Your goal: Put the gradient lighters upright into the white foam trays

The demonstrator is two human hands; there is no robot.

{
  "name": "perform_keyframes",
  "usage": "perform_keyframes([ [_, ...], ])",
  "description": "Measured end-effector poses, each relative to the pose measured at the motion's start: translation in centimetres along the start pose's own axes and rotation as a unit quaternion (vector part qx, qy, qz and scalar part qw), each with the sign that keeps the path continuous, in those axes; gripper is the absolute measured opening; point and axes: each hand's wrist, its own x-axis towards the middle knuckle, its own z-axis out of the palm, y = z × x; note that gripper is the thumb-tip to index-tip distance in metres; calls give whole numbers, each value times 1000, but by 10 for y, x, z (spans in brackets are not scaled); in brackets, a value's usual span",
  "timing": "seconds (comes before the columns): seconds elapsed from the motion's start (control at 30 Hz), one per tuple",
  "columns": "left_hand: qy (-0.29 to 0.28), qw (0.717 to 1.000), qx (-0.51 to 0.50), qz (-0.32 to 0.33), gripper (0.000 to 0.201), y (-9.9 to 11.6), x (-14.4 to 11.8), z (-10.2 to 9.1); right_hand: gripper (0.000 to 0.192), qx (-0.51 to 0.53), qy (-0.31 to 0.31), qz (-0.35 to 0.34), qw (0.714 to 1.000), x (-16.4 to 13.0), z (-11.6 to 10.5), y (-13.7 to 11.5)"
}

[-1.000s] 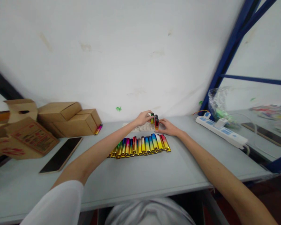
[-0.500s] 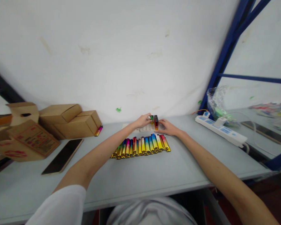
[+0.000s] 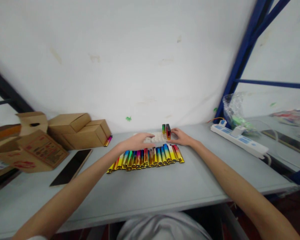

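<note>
Several shiny lighters (image 3: 152, 156) with coloured tops and gold lower parts lie side by side in a row on the table. Behind them is a pale tray (image 3: 159, 137) with rounded cells. At its right end a short line of lighters stands upright, a red one (image 3: 168, 134) in front, and a green-topped lighter (image 3: 163, 129) stands just left of them. My left hand (image 3: 136, 141) hovers between the row and the tray, fingers apart, holding nothing I can see. My right hand (image 3: 181, 137) rests at the tray's right end, fingers spread beside the red lighter.
Cardboard boxes (image 3: 77, 133) stand at the left, with a lone pink lighter (image 3: 108, 140) beside them. A dark phone (image 3: 71, 167) lies in front. At the right are a white power strip (image 3: 237, 140), plastic wrap (image 3: 232, 106) and a blue metal frame (image 3: 240, 63).
My left hand has let go of the green-topped lighter, which now stands in the tray, and has drawn back left toward the lying row. My right hand stays at the tray's right end.
</note>
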Motion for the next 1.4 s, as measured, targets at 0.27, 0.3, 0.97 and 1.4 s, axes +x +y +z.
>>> perform_keyframes([
  [0.27, -16, 999, 26, -43, 90, 19, -59, 13, 73, 7, -2, 16, 1000, -1, -1, -3],
  [0.3, -5, 999, 24, -45, 86, 19, -60, 15, 73, 6, -1, 18, 1000, -1, -1, -4],
  [0.97, 226, 870, -433, -65, 53, 21, -64, 23, 68, -10, -34, -21, 999, -1, -6, -6],
  [1.4, 291, 796, -526, -68, 67, 33, -15, 32, 63, -2, -34, -42, 999, -3, -6, -2],
])
